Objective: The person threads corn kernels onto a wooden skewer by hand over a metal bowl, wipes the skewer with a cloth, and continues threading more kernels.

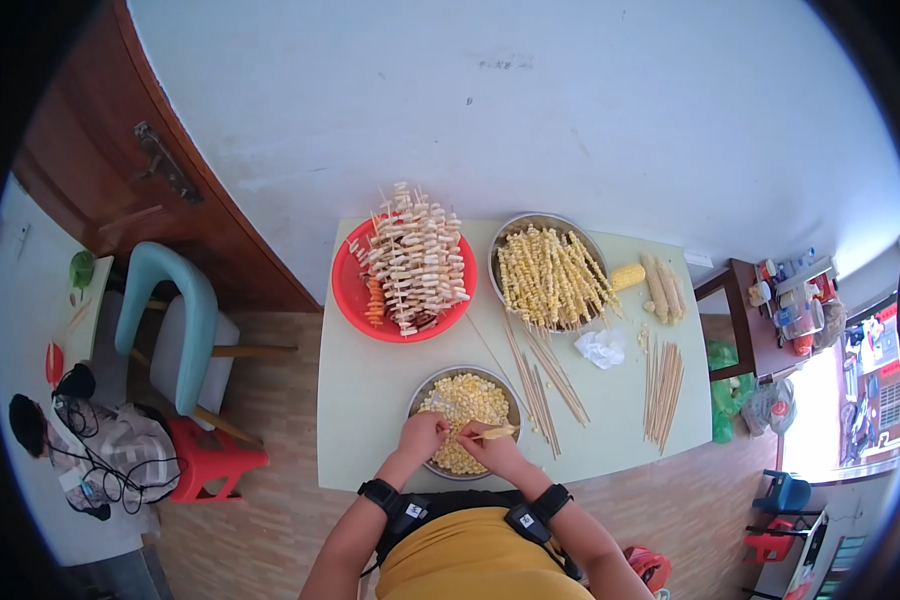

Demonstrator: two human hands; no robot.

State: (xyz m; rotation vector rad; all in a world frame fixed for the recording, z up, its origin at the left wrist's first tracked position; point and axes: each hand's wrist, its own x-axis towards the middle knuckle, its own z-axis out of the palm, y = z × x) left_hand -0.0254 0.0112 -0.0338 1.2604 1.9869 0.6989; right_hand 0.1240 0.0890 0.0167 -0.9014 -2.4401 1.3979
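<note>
Pale green and set against a white wall, the bench (370,400) carries everything within arm's reach of the person, who looks straight down on it. Both hands meet over a metal bowl of corn pieces (467,398) at the near edge, the closest dish, so little reaching is needed. The left hand (422,435) has its grip pinched down into the corn, apparently closed on a piece, though the piece itself is too small to make out. The right hand (492,447) has its grip clenched on a skewer (497,432) with a corn piece on it, held level and pointing toward the left hand so the two can meet.

Beyond the right grip lie loose bamboo sticks (540,375), and further right a second bundle of sticks (663,385). Farther off sits a metal tray of corn skewers (550,270), with whole cobs (660,285) and a crumpled tissue (602,346) beside it. Beyond the left grip stands a red basin of mixed skewers (410,265), stacked high.
</note>
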